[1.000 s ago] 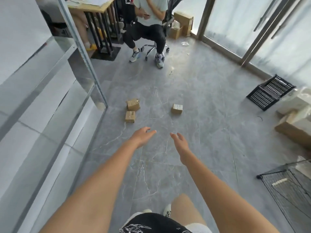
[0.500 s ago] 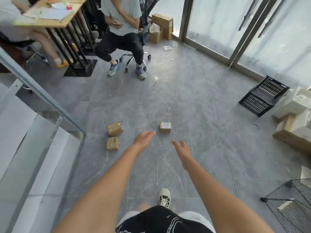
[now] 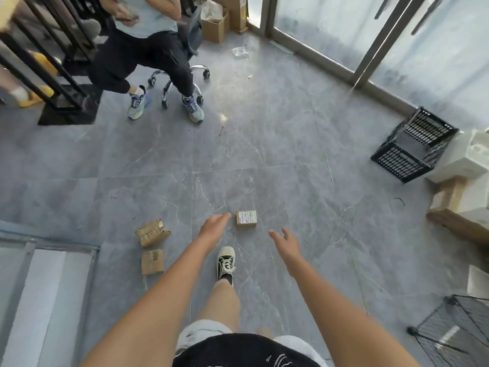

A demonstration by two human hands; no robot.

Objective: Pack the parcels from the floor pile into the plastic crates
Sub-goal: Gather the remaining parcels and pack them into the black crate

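Our left hand (image 3: 214, 226) and right hand (image 3: 287, 243) open, empty, above labelled parcel (image 3: 246, 218). Two taped parcels (image 3: 153, 232) still on floor; black crate (image 3: 414, 145) at right looks empty.

Labelled parcel (image 3: 246, 218) between both hands — two parcels (image 3: 152, 246) left.

no text can be read anywhere in the frame. the small cardboard parcel (image 3: 246, 218) just below the frame's centre carries a white label on its top face, with dark print too small and blurred to make out. the black garment (image 3: 246, 350) at the bottom edge bears a white graphic, but no letters can be told from it. the two taped parcels (image 3: 152, 246) at lower left show only brown tape, and the black plastic crate (image 3: 412, 147) at the right shows no marking that can be read.
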